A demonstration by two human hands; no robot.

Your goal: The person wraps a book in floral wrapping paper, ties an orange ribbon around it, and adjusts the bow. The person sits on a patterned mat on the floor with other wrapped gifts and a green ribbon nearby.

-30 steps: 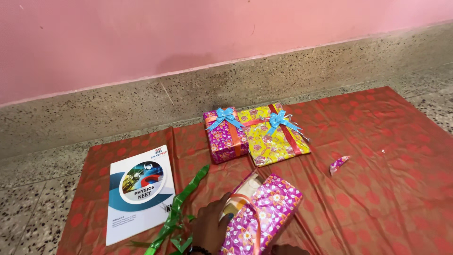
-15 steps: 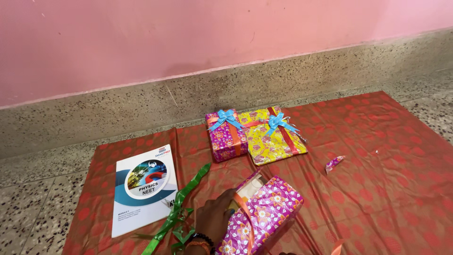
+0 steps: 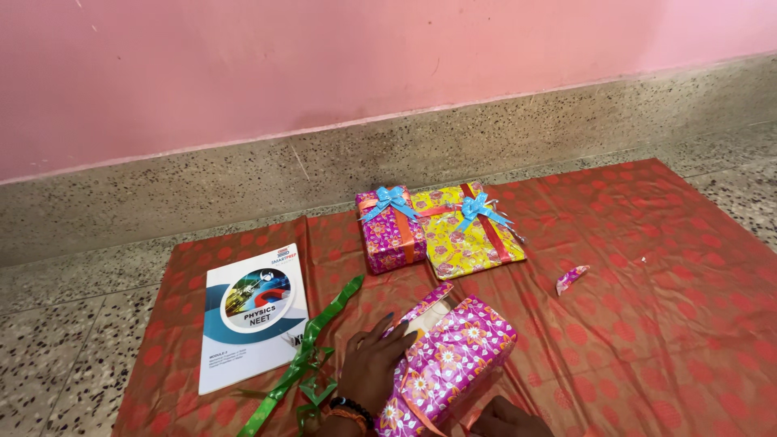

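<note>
Head view: left hand (image 3: 374, 366) flat against pink parcel (image 3: 452, 366).

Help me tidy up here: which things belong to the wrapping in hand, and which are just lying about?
In hand:
pink floral parcel
left hand on its open end
right hand at its near corner

Lying about:
green ribbon
white book
pink wrapped gift
yellow wrapped gift
paper scrap

Bare hands — the left hand (image 3: 374, 371) wears a black beaded bracelet (image 3: 350, 403) and an orange band at the wrist.
</note>
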